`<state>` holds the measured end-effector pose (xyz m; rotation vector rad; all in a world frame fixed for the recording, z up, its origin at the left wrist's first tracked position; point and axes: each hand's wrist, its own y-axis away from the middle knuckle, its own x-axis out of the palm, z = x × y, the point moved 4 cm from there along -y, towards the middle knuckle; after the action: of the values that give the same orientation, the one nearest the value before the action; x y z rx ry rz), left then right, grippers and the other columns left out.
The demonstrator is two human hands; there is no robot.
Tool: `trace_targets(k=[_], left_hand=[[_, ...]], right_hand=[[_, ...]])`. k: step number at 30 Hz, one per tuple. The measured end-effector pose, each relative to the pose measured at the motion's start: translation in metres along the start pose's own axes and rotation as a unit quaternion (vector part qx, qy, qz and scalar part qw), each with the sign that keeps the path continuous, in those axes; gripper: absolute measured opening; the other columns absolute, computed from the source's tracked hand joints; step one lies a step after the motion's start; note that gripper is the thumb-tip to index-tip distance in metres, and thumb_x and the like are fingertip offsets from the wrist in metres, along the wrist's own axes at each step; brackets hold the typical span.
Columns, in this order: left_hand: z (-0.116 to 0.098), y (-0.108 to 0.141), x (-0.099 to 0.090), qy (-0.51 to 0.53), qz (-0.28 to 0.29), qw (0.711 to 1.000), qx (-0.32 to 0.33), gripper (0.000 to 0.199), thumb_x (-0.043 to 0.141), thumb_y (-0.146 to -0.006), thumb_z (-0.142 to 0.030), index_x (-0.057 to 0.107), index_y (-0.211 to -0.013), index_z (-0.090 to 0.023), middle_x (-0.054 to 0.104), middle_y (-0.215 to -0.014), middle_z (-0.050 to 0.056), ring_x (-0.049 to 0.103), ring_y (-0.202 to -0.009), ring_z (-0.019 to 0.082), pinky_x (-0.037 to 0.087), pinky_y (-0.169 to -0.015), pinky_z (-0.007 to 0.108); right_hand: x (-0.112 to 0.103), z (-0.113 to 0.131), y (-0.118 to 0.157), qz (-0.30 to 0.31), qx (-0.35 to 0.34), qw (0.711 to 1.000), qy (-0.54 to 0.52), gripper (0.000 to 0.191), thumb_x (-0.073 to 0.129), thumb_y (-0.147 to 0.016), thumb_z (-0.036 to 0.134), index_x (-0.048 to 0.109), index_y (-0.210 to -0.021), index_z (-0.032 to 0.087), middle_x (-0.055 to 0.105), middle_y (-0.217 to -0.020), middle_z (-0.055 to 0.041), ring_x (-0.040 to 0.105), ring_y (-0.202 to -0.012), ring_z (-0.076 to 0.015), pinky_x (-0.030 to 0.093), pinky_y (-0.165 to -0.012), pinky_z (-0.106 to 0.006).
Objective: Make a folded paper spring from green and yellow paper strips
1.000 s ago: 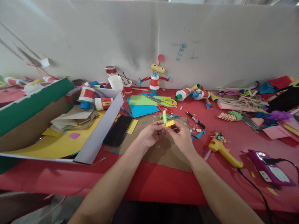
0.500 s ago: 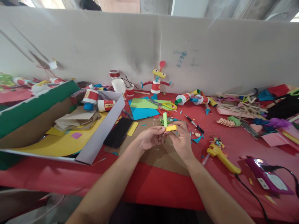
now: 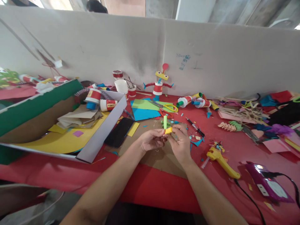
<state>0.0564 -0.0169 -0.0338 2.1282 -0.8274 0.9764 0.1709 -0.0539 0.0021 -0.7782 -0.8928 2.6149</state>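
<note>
Between both hands, above a brown cardboard sheet (image 3: 164, 159), is a small folded paper piece made of a green strip (image 3: 165, 122) standing upright and a yellow strip (image 3: 168, 130) lying across it. My left hand (image 3: 153, 139) pinches the piece at its left side. At its right side my right hand (image 3: 180, 142) has thumb and fingers closed on the yellow strip. Just behind the fingers lies a green pleated paper spring (image 3: 167, 124), partly hidden.
Left are an open box (image 3: 103, 128) and a black phone (image 3: 119, 132). Behind stand scissors (image 3: 170, 107) and a paper-cup robot figure (image 3: 157, 88). To the right lie a pen (image 3: 195, 126), a yellow glue gun (image 3: 222, 162) and a purple power socket (image 3: 269, 182).
The yellow strip shows shorter between the fingers, as my right hand has closed in and shifted slightly left. The whole view has shifted a little.
</note>
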Motion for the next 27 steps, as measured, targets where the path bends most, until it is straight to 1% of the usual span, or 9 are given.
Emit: trace_targets(k=[2,4,11,14,16,19,21,24,27], left_hand=[[0.003,-0.002,0.000,0.038,-0.004,0.999,-0.002,0.014,0.069,-0.061,-0.010,0.062,-0.073,-0.012,0.050,-0.062,0.000,0.047,-0.053,0.005,0.032,-0.046,0.016],[0.005,-0.003,0.000,0.059,-0.017,0.998,0.013,0.014,0.066,-0.060,-0.006,0.061,-0.071,-0.012,0.050,-0.060,-0.001,0.045,-0.051,0.005,0.033,-0.046,0.017],[0.010,-0.003,0.004,0.071,-0.061,0.995,0.029,0.014,0.061,-0.056,0.000,0.060,-0.062,-0.012,0.052,-0.059,-0.001,0.044,-0.050,0.005,0.039,-0.052,0.019],[0.007,-0.004,0.003,0.056,-0.053,0.995,0.057,0.012,0.063,-0.056,-0.001,0.062,-0.061,-0.012,0.054,-0.059,0.000,0.046,-0.053,0.005,0.042,-0.059,0.019],[0.005,-0.004,0.002,0.025,-0.048,0.995,0.085,0.008,0.065,-0.058,-0.004,0.063,-0.063,-0.010,0.055,-0.061,0.001,0.048,-0.056,0.006,0.042,-0.061,0.019],[0.001,-0.003,0.001,-0.035,-0.063,0.990,0.124,0.006,0.067,-0.065,-0.012,0.065,-0.070,-0.008,0.058,-0.065,0.002,0.052,-0.061,0.007,0.042,-0.061,0.018],[0.000,-0.002,0.002,-0.046,-0.066,0.990,0.118,0.009,0.066,-0.069,-0.017,0.066,-0.075,-0.010,0.061,-0.070,0.003,0.054,-0.063,0.007,0.042,-0.061,0.018],[-0.002,0.000,0.003,-0.039,-0.060,0.994,0.085,0.013,0.065,-0.071,-0.017,0.066,-0.082,-0.011,0.063,-0.073,0.004,0.057,-0.064,0.008,0.043,-0.058,0.019],[-0.006,0.002,0.002,-0.047,-0.077,0.992,0.089,0.011,0.067,-0.069,-0.013,0.065,-0.080,-0.010,0.064,-0.071,0.005,0.058,-0.062,0.008,0.045,-0.059,0.018]], right_hand=[[0.001,0.001,0.000,0.002,0.003,1.000,-0.016,0.011,0.059,-0.080,0.033,0.063,-0.085,0.025,0.057,-0.089,-0.0034,0.054,-0.089,-0.0202,0.043,-0.080,-0.035],[0.001,0.002,0.000,0.010,0.007,1.000,-0.026,0.010,0.057,-0.081,0.032,0.063,-0.086,0.025,0.058,-0.090,-0.0034,0.054,-0.090,-0.0199,0.043,-0.080,-0.035],[-0.002,0.007,0.002,0.012,-0.020,1.000,-0.017,0.009,0.059,-0.080,0.027,0.062,-0.089,0.025,0.059,-0.092,-0.0034,0.055,-0.091,-0.0194,0.043,-0.084,-0.035],[0.000,0.006,0.001,0.012,-0.021,0.999,-0.026,0.010,0.060,-0.080,0.027,0.061,-0.090,0.025,0.059,-0.093,-0.0033,0.055,-0.092,-0.0193,0.043,-0.083,-0.034],[0.001,0.003,0.000,0.010,-0.006,0.999,-0.031,0.009,0.059,-0.080,0.028,0.061,-0.089,0.025,0.059,-0.093,-0.0032,0.055,-0.091,-0.0193,0.044,-0.082,-0.034],[0.003,-0.003,0.000,0.005,0.022,0.999,-0.043,0.009,0.057,-0.081,0.030,0.061,-0.086,0.024,0.058,-0.090,-0.0028,0.054,-0.088,-0.0189,0.043,-0.079,-0.033],[0.004,-0.006,0.000,0.005,0.040,0.997,-0.066,0.009,0.056,-0.082,0.031,0.061,-0.083,0.023,0.057,-0.089,-0.0027,0.053,-0.087,-0.0185,0.042,-0.079,-0.033],[0.008,-0.010,0.001,0.033,0.088,0.987,-0.128,0.011,0.054,-0.083,0.032,0.060,-0.081,0.023,0.055,-0.087,-0.0020,0.052,-0.083,-0.0173,0.043,-0.076,-0.031],[0.012,-0.015,0.001,0.059,0.139,0.971,-0.187,0.013,0.053,-0.084,0.033,0.059,-0.080,0.022,0.053,-0.082,-0.0010,0.052,-0.078,-0.0160,0.044,-0.072,-0.029]])
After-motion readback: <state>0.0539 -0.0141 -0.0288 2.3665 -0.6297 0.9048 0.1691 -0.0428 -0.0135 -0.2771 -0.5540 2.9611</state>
